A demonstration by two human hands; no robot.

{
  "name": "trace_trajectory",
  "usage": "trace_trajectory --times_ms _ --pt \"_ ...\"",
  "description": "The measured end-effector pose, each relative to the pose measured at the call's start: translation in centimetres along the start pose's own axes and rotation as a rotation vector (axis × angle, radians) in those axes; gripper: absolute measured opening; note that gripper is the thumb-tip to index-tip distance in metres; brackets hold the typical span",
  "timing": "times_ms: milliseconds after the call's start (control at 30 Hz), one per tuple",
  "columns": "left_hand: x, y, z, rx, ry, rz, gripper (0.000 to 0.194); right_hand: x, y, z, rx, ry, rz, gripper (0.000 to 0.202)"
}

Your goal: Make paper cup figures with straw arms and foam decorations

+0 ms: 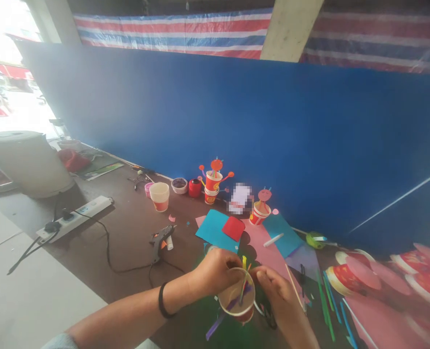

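A paper cup [236,295] with pipe cleaners in it stands low at the centre, its open top facing me. My left hand [218,271] is closed at the cup's upper left rim, fingertips pressed together over the edge; what they pinch is too small to name. On the right side of the rim, my right hand [276,295] has its thumb and fingers together near an orange pipe cleaner [246,278]; whether it grips that is unclear. A purple pipe cleaner [215,327] sticks out at the cup's lower left.
Behind the hands lie blue paper [215,229] and a red piece [233,228]. A glue gun [161,240] and stacked cups [159,196] are to the left, with a power strip [78,218]. Decorated cups [260,213] stand behind. Green pipe cleaners [326,303] lie right.
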State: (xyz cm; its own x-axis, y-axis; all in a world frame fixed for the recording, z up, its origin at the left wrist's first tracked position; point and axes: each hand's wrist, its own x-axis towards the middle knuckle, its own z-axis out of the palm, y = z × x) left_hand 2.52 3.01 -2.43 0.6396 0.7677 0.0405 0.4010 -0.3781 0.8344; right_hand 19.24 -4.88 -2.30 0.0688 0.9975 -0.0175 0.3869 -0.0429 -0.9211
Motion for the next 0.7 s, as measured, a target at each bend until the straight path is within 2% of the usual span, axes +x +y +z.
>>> trace_trajectory --times_ms 100,233,400,567,700 --pt "0.4 -0.6 -0.2 -0.129 0.078 -0.032 0.016 -0.7 1.6 0.3 0.087 0.122 -0.100 0.040" --pt "0.8 -0.6 -0.3 -0.229 0.136 -0.025 0.015 -1.5 3.9 1.2 0.064 0.162 -0.270 0.055" --pt "0.8 -0.3 -0.1 -0.333 0.177 -0.022 0.012 -1.4 5.2 2.5 -0.072 0.213 -0.317 0.059" --pt "0.2 -0.3 -0.2 -0.384 0.165 -0.059 0.013 -1.2 5.4 3.3 -0.091 0.181 -0.328 0.059" --pt "-0.2 -0.1 -0.9 -0.440 0.109 -0.023 0.014 -1.2 5.4 3.5 -0.103 0.212 -0.390 0.057"
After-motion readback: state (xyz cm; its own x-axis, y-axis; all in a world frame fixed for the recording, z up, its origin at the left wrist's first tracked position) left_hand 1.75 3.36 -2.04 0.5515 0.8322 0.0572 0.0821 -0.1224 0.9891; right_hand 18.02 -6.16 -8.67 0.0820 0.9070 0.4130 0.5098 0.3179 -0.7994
